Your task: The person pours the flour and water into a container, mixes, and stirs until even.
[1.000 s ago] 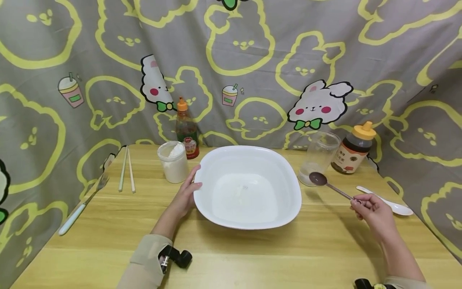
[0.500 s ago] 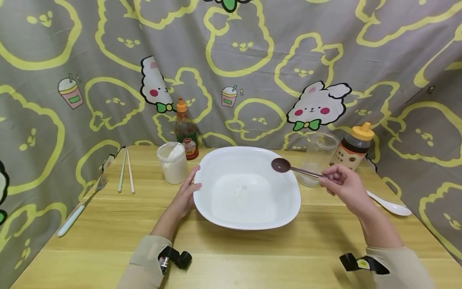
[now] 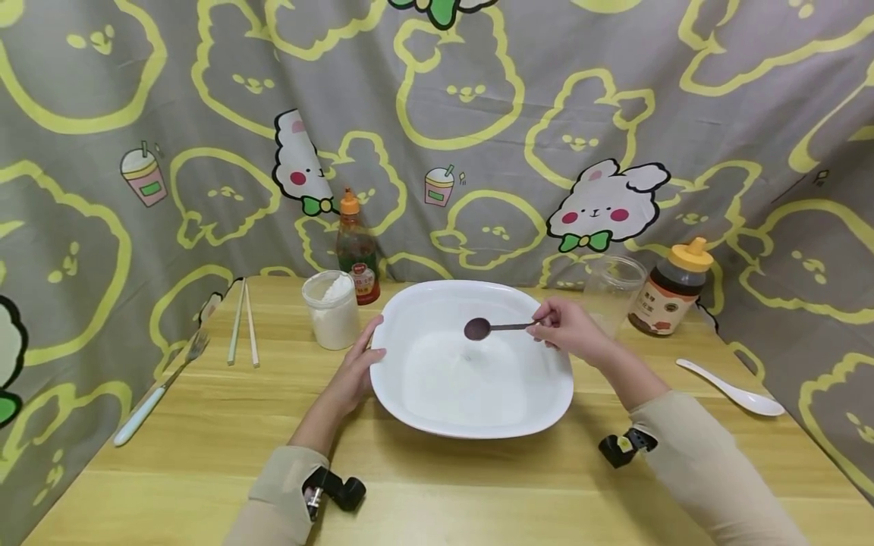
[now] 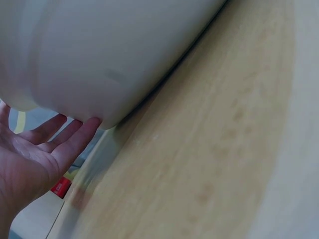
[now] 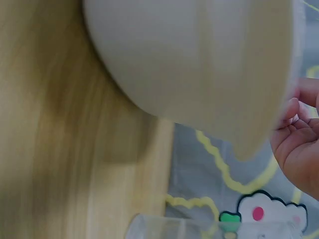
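Basin [image 3: 471,425] on table [image 3: 519,500], near far edge; left hand [image 3: 351,375] spread against its left side. Spoon [image 3: 477,329] above basin, pinched by right hand [image 3: 573,331]. Step, apparently: spoon positioning; next calls for steady aim.

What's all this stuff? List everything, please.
Basin: 1, white, middle
Small spoon: 1, dark brown, above basin
Powder jar: 1, clear, white contents, left of basin
Sauce bottle: 1, red, orange cap, behind powder jar
Chopsticks: 2, pale, left of powder jar
Fork: 1, silver, pale blue handle, far left
Squeeze bottle: 1, dark, yellow cap, back right
Cup: 1, clear, beside squeeze bottle
Soup spoon: 1, white, far right
Table: 1, yellow-brown wood, underneath
Curtain: 1 or more, grey and yellow, behind
Wrist cameras: 2, black, one per wrist
Sleeves: 2, beige, on forearms
Left hand: 1, bare, on basin's left rim
Right hand: 1, bare, holding small spoon
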Available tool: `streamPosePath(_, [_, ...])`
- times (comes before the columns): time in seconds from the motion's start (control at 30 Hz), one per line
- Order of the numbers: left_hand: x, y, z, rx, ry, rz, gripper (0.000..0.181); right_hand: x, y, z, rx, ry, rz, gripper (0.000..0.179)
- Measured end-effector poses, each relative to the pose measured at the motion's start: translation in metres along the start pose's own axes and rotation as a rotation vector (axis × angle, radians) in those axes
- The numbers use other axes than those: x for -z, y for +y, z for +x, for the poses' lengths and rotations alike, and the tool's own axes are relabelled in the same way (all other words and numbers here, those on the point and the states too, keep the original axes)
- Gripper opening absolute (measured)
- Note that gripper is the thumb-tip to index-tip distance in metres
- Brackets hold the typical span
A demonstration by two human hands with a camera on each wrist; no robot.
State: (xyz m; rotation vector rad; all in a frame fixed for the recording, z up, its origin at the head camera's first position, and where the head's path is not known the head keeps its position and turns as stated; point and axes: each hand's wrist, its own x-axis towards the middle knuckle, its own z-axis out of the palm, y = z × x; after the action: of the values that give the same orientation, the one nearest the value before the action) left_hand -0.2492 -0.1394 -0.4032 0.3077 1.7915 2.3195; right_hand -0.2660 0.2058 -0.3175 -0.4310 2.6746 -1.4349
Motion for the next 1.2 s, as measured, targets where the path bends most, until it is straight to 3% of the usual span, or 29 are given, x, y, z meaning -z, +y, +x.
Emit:
streamPosePath(0.27, [-0.003, 0.000, -0.002, -0.005, 0.001, -0.013, 0.056, -0.017, 0.003, 0.022, 0.000, -0.047, -0.074, 0.019])
streamPosePath(0.67, [-0.001, -0.002, 0.000, -0.013, 0.006, -0.012, 0.057, -0.033, 0.006, 0.041, 0.034, -0.124, -0.073, 0.013])
streamPosePath(0.83, [-0.001, -0.002, 0.000, -0.013, -0.003, -0.016, 0.058, -0.037, 0.001, 0.040, -0.007, -0.215, -0.031, 0.012])
streamPosePath(1.0, [0.000, -0.003, 0.001, -0.009, -0.008, -0.010, 0.058, -0.030, -0.002, 0.032, -0.007, -0.289, -0.098, 0.012])
streamPosePath(1.2, [0.001, -0.002, 0.000, -0.007, 0.002, -0.010, 0.057, -0.014, -0.002, 0.027, -0.019, -0.243, -0.214, 0.011])
